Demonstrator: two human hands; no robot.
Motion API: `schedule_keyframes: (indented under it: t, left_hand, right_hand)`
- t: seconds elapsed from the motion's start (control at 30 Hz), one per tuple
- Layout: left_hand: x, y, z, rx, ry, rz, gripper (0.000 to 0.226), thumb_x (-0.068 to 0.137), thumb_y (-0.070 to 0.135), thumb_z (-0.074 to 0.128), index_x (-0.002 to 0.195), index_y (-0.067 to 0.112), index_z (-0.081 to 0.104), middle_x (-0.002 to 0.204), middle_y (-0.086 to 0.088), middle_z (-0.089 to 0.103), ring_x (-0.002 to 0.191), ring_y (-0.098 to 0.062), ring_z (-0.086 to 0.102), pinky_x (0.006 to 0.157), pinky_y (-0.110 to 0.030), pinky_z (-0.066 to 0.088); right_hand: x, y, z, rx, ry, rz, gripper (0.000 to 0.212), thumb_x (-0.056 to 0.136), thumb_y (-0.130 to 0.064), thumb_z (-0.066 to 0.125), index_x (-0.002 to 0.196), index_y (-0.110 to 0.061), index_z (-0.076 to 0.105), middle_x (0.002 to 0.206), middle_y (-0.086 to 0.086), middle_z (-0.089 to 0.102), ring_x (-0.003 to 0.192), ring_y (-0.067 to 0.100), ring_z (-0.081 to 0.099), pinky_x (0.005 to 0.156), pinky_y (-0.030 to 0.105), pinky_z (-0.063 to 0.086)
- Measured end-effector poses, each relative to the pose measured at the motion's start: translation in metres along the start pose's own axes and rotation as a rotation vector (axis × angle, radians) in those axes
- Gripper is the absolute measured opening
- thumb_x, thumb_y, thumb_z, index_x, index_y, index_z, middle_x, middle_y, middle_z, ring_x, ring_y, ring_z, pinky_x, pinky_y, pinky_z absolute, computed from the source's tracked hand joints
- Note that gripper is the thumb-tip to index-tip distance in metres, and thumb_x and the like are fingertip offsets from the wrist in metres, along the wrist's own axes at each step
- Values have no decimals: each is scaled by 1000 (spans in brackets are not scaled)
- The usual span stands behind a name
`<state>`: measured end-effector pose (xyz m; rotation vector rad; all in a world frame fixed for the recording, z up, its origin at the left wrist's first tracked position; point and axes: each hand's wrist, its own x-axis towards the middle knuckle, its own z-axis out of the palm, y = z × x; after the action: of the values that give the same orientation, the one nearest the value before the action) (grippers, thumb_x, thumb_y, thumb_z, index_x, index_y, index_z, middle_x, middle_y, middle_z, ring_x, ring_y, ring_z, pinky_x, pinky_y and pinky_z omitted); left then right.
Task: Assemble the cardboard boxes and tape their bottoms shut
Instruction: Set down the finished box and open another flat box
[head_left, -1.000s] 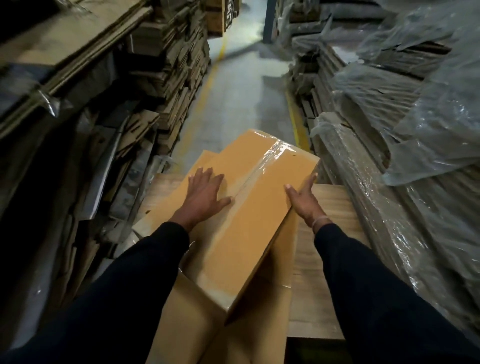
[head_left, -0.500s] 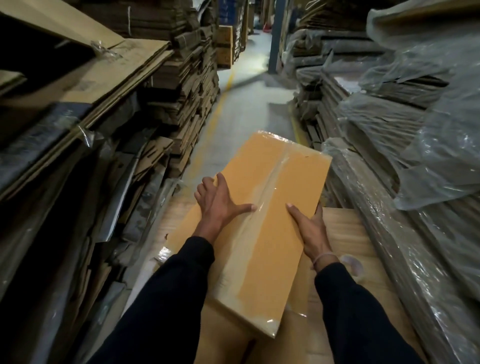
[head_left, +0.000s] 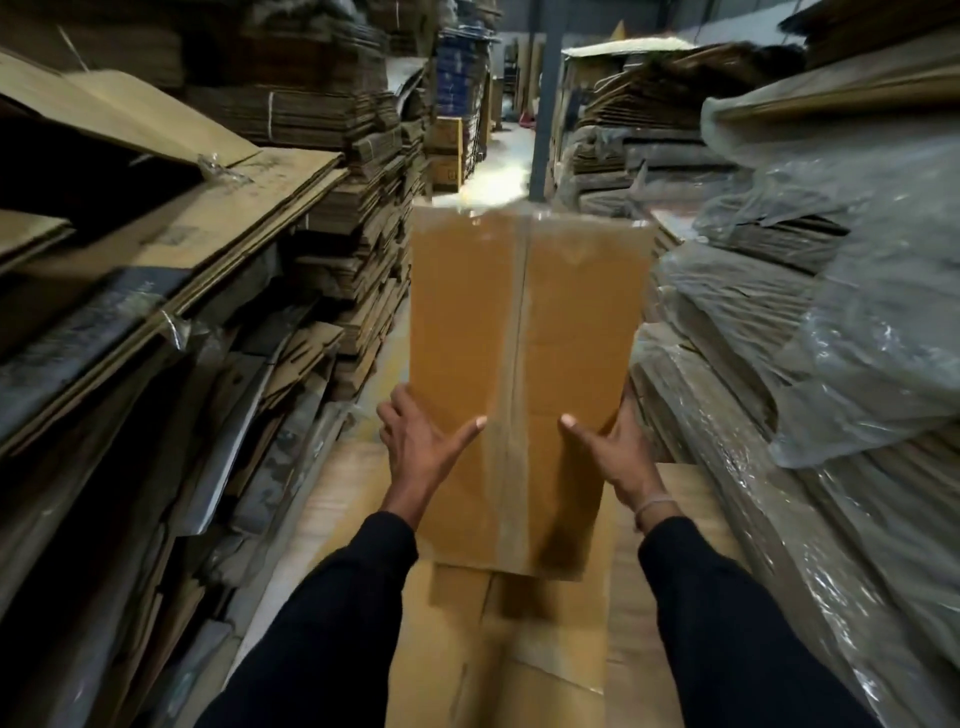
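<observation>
Now box (head_left: 524, 332) between both hands' fingers (head_left: 395, 415)

Long black sleeves (head_left: 332, 618) covered both of the worker's arms to the wrists, and a thin pale band (head_left: 653, 505) circled the right wrist; both hands were bare.

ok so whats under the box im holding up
Under the taped box, held between the left hand and the right hand, lies flat cardboard on a wooden table. The box and sleeves hide the rest of it.
</observation>
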<state>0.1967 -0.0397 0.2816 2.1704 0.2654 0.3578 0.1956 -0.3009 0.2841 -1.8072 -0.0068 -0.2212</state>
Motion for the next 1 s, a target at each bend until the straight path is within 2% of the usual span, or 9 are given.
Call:
schedule_keyframes:
  t: [0.17,0.27,0.37,0.43,0.57,0.77,0.83,0.93,1.0]
  left_hand:
    - [-12,-22,6,-33,-105,-6,96,73,75,80,133,20,30,131,-2,33,119,-32,54,96,-49,56]
    - [-6,-6,-3,-120,-57,39,110,72,74,82,150,21,26,149,-5,38,128,-25,53,99,-38,53]
    - [-1,20,-15,-285,68,135,124,68,71,87,160,30,15,162,-5,37,141,-21,46,111,-40,48]
    - [1,35,-18,-358,146,147,125,66,75,87,159,32,16,163,-8,37,146,-26,43,115,-47,47]
    - [-2,41,-13,-416,231,73,127,59,87,82,152,24,24,154,-12,45,141,-32,49,109,-56,51]
    - [4,49,-24,-486,214,170,98,67,76,86,133,30,32,137,-7,50,128,-30,54,104,-53,54]
    - [7,54,-30,-492,191,218,94,69,73,85,132,28,32,135,-7,49,127,-29,54,103,-51,55]
    - [4,45,-35,-489,111,225,92,70,82,74,130,26,32,130,-6,51,122,-28,57,95,-47,59]
    - [2,31,-38,-487,41,184,89,73,96,54,125,26,35,121,-8,57,110,-26,63,87,-47,60]
  right_hand:
    - [-20,36,-1,10,-21,128,97,88,-34,87,161,-45,24,147,-7,58,137,22,56,118,57,44]
    - [-24,25,-3,34,-7,94,95,81,-51,89,156,-47,30,144,-14,57,135,19,56,114,50,48]
    - [-19,-4,-4,69,48,-23,94,78,-64,86,154,-51,33,146,-16,57,136,13,56,111,45,49]
    - [-15,-17,-2,75,86,-83,92,79,-66,85,154,-52,34,148,-15,57,139,13,54,113,45,48]
    - [-15,-15,5,53,118,-75,101,75,-72,85,158,-49,31,161,-7,48,150,21,45,120,59,42]
    - [-15,-34,-3,131,130,-104,68,85,-51,84,143,-50,48,132,-20,66,120,-5,63,108,37,53]
    - [-13,-39,-6,149,123,-116,69,86,-49,83,145,-48,46,132,-21,66,119,-5,64,103,31,54]
    - [-16,-29,-7,100,69,-87,74,88,-48,82,151,-43,43,134,-24,63,123,-5,59,108,35,51]
    - [-22,-17,-10,36,0,-45,79,87,-51,82,153,-42,41,137,-23,61,129,2,57,116,44,47]
